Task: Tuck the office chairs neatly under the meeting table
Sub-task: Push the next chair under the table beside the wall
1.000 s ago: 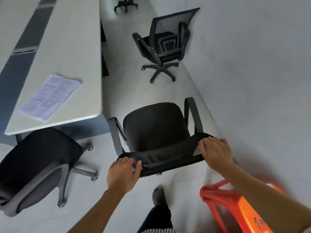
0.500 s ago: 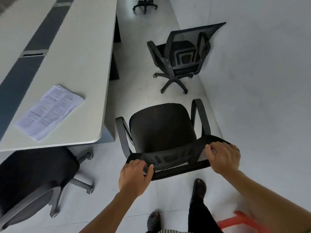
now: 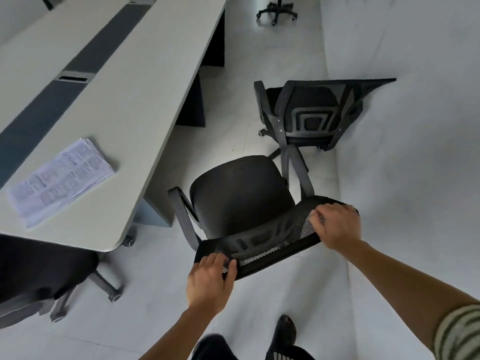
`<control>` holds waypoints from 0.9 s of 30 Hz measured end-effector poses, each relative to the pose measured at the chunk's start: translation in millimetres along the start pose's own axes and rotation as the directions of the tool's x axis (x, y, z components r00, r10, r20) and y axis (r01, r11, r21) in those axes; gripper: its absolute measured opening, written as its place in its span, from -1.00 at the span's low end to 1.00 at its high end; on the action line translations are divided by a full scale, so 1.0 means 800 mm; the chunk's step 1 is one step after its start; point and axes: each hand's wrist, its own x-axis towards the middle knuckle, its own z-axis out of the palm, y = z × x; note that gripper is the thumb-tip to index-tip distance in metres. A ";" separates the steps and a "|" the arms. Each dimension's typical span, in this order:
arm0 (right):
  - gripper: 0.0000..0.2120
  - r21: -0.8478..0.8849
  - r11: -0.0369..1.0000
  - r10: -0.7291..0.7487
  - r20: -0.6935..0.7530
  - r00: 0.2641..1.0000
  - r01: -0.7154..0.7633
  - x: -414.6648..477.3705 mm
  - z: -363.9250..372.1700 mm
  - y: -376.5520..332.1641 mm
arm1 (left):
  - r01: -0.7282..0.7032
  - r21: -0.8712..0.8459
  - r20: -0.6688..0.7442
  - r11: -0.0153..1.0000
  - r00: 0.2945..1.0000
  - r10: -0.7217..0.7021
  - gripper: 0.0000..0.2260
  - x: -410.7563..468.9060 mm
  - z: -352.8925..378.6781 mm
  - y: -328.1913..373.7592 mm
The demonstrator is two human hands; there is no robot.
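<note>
A black office chair (image 3: pixel 239 193) stands in front of me, just off the near right corner of the long white meeting table (image 3: pixel 135 100). My left hand (image 3: pixel 207 279) grips the left end of its mesh backrest top. My right hand (image 3: pixel 336 226) grips the right end. A second black mesh chair (image 3: pixel 309 115) stands beyond it by the wall, its back turned to me. A third chair (image 3: pixel 39 271) sits at the near end of the table, at lower left, partly under the tabletop.
A stack of printed papers (image 3: pixel 59 180) lies on the table's near end. A grey wall (image 3: pixel 415 126) runs close along the right. A chair base with castors (image 3: pixel 276 13) stands far back in the aisle. My feet (image 3: pixel 285 333) are on the pale tiled floor.
I have walked forward with the chair, both hands keeping their grip on the backrest. It is now closer to the second chair, and the orange stool has dropped out of view.
</note>
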 end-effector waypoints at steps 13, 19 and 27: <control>-0.62 0.037 0.974 -0.222 -0.063 0.973 0.224 0.246 0.047 -0.016 | 0.157 -0.035 -0.094 0.987 0.983 -0.160 -0.64 0.179 0.000 0.001; -0.56 -0.043 0.937 -0.342 0.079 0.936 0.346 0.343 0.065 -0.082 | 0.206 -0.032 -0.157 0.978 0.965 -0.209 -0.67 0.265 -0.027 -0.055; -0.58 -0.010 0.899 -0.437 0.058 0.898 0.438 0.465 0.093 -0.146 | 0.274 -0.006 -0.195 0.962 0.943 -0.270 -0.67 0.366 -0.041 -0.112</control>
